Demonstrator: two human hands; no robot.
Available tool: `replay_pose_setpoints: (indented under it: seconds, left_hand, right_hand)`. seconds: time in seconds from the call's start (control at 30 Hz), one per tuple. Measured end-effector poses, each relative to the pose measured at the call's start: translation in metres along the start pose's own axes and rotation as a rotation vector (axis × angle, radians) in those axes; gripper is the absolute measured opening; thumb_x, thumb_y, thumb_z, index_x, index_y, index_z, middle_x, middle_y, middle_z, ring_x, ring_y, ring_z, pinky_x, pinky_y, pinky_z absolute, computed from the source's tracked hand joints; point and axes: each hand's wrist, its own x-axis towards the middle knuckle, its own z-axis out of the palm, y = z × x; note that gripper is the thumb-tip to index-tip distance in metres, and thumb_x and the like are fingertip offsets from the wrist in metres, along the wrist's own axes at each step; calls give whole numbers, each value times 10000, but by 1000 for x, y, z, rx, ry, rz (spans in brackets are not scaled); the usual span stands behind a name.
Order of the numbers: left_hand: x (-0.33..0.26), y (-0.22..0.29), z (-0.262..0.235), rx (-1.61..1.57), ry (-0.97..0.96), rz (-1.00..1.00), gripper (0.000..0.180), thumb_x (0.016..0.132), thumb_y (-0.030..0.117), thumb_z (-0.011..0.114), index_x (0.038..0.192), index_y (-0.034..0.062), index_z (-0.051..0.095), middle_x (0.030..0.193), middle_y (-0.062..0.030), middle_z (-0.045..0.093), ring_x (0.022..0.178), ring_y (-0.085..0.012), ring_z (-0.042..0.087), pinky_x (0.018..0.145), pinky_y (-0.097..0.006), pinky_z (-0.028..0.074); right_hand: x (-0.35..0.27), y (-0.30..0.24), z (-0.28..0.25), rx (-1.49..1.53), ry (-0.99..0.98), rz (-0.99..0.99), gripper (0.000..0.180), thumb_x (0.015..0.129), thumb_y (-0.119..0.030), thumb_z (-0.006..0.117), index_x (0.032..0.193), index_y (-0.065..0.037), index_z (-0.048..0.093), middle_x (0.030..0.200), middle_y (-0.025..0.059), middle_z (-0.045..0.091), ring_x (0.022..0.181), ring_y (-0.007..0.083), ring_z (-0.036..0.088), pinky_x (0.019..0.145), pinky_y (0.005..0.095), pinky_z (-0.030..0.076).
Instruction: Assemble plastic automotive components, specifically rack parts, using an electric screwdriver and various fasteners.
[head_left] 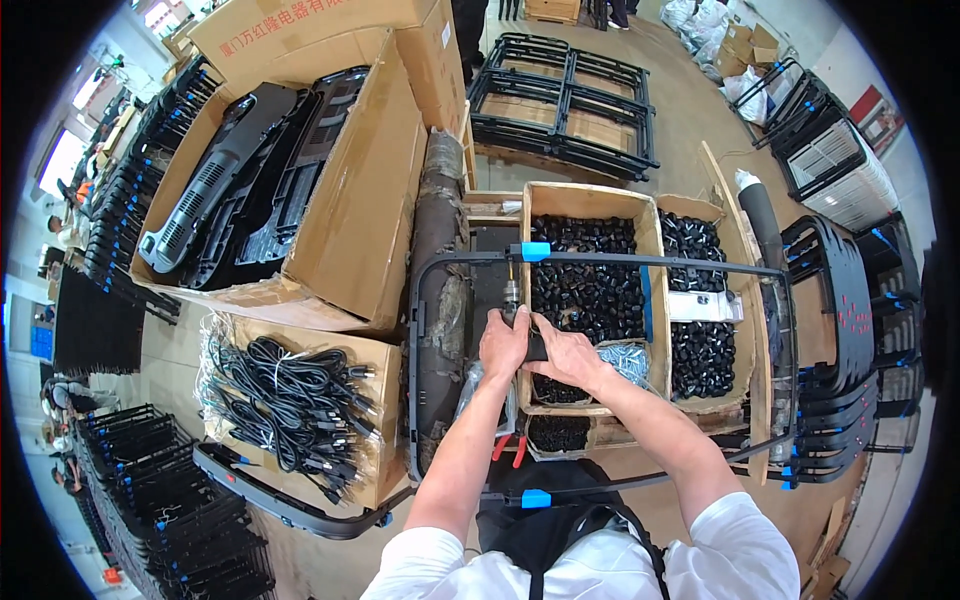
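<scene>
Both of my hands are closed around a dark power drill (pixel 537 347) with a metal chuck. My left hand (pixel 503 345) grips it just below the chuck, and my right hand (pixel 568 355) wraps its body from the right. The bit points away from me, up to the far rail of a black tubular frame (pixel 690 264); whether it touches the rail I cannot tell. A blue clip (pixel 536 251) sits on that rail right of the bit, and another blue clip (pixel 536 498) is on the near rail. The frame surrounds my hands and lies over a wooden parts box (pixel 594 197).
Black plastic caps (pixel 585 265) and silver screws (pixel 625 362) fill the box compartments. Red-handled pliers (pixel 519 452) lie near my body. At left stand a carton (pixel 350 190) of black plastic parts and a bundle of black cables (pixel 290 400). Stacked frames (pixel 560 100) lie beyond; more (pixel 840 340) stand at right.
</scene>
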Motion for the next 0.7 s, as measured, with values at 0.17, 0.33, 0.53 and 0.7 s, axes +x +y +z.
replay_pose_setpoints:
  seconds: [0.17, 0.33, 0.53, 0.7]
  left_hand:
    - [-1, 3, -1, -20, 14, -20, 709, 979, 593, 596, 1313, -30, 537, 1145, -330, 715, 1114, -493, 690, 969, -541, 524]
    - [3, 8, -2, 3, -11, -48, 750, 975, 611, 589, 1394, -7, 507, 1206, -334, 701, 1171, -484, 674, 1013, -536, 509]
    - [6, 4, 1, -22, 9, -61, 770, 962, 619, 604, 1388, -15, 507, 1222, -326, 701, 1184, -471, 675, 1020, -520, 509]
    - [3, -1, 3, -55, 31, -70, 766, 932, 614, 652, 1340, -20, 519, 1184, -309, 715, 1157, -462, 688, 1006, -512, 516]
  right_hand:
    - [3, -2, -5, 6, -32, 12, 1023, 880, -500, 773, 1572, 50, 258, 1301, 303, 658, 1075, 460, 702, 894, 500, 589]
    - [6, -2, -8, 25, -23, 3, 858, 867, -394, 789, 1520, -14, 382, 1274, 257, 658, 1094, 445, 689, 894, 504, 584]
    - [5, -16, -4, 24, 25, 36, 603, 825, -285, 820, 1282, -37, 516, 1358, 178, 502, 1203, 432, 610, 948, 513, 550]
    - [0, -21, -3, 29, 25, 61, 590, 821, -264, 826, 1279, -35, 532, 1383, 187, 502, 1190, 438, 625, 962, 525, 547]
